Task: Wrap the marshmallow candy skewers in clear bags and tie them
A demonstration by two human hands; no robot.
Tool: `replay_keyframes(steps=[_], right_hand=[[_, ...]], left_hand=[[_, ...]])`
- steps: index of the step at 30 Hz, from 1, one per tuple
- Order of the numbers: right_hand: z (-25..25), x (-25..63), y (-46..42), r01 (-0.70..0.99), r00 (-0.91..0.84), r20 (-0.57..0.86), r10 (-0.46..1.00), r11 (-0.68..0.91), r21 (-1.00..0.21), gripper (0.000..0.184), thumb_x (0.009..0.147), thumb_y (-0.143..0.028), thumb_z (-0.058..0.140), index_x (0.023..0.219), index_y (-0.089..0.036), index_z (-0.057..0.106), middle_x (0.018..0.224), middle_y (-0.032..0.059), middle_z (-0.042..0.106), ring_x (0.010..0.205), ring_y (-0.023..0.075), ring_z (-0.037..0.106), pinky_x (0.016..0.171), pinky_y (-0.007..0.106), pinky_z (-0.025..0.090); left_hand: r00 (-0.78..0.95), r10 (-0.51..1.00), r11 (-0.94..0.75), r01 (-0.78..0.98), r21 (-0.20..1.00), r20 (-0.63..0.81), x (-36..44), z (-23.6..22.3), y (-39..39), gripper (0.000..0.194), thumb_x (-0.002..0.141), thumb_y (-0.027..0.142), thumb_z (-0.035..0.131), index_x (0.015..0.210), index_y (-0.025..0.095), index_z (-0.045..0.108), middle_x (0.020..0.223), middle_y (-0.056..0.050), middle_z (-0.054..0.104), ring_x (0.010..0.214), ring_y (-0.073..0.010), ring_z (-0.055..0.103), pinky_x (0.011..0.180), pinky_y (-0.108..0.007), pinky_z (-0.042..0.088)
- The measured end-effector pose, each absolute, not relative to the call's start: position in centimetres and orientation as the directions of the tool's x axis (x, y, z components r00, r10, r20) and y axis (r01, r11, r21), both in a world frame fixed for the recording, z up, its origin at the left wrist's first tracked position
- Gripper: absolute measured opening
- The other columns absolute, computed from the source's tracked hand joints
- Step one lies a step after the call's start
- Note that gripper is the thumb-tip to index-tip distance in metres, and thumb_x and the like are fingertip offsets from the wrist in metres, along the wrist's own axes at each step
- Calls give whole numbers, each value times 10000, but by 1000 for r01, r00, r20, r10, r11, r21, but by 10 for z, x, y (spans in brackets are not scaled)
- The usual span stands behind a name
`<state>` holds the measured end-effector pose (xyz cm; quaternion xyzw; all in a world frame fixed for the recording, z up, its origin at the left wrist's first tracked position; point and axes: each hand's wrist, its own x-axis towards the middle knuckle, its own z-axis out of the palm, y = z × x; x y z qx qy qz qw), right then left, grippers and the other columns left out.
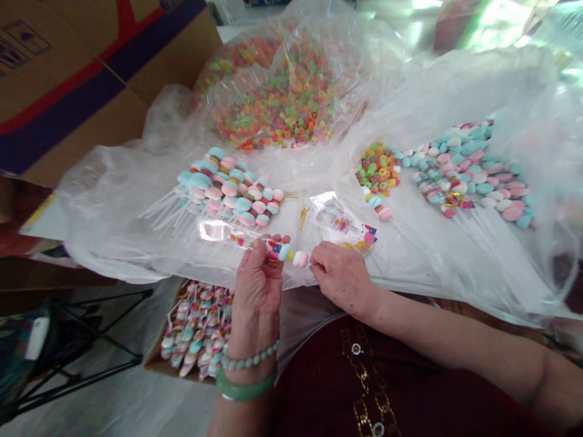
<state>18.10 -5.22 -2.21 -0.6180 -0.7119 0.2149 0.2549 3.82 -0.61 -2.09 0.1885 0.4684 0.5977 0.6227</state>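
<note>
My left hand (pixel 259 279) grips a long clear plastic candy bag (pixel 214 230) with a coloured print. A candy skewer (pixel 296 257) of blue, green, white and pink pieces lies partly inside the bag's right end. At that end my right hand (pixel 339 273) is closed in a pinch; the skewer's stick is mostly hidden by its fingers. Just beyond the hands lie a gold twist tie (pixel 303 217) and a stack of printed clear bags (pixel 341 221). A pile of candy skewers (pixel 228 188) rests to the left, white sticks pointing left.
A big plastic bag of ring gummies (pixel 273 91) stands at the back. Loose ring gummies (pixel 378 167), one skewer (pixel 381 210) and a marshmallow-like candy heap (pixel 483 170) lie right, beside white sticks (pixel 505 255). A box of wrapped skewers (pixel 195 328) sits below; a large carton (pixel 100 73) stands left.
</note>
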Motion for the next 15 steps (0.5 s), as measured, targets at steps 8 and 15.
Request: replay_keyframes(steps=[8, 15], right_hand=[[-22, 178, -51, 756, -158, 76, 985, 170, -632, 160, 876, -170, 483, 829, -178, 636, 810, 27, 622, 718, 152, 528, 586, 279, 275], [-23, 183, -42, 406, -160, -87, 983, -15, -914, 170, 821, -175, 553, 656, -176, 596, 624, -41, 544, 640, 105, 490, 625, 234, 318]], left_hand=[[-199, 908, 216, -530, 820, -368, 57, -23, -13, 181, 715, 290, 754, 715, 142, 650, 690, -17, 699, 647, -132, 671, 651, -236, 550], [-56, 844, 384, -631, 674, -534, 43, -18, -7, 210, 834, 350, 639, 801, 143, 654, 766, -59, 713, 759, -209, 703, 768, -372, 575]])
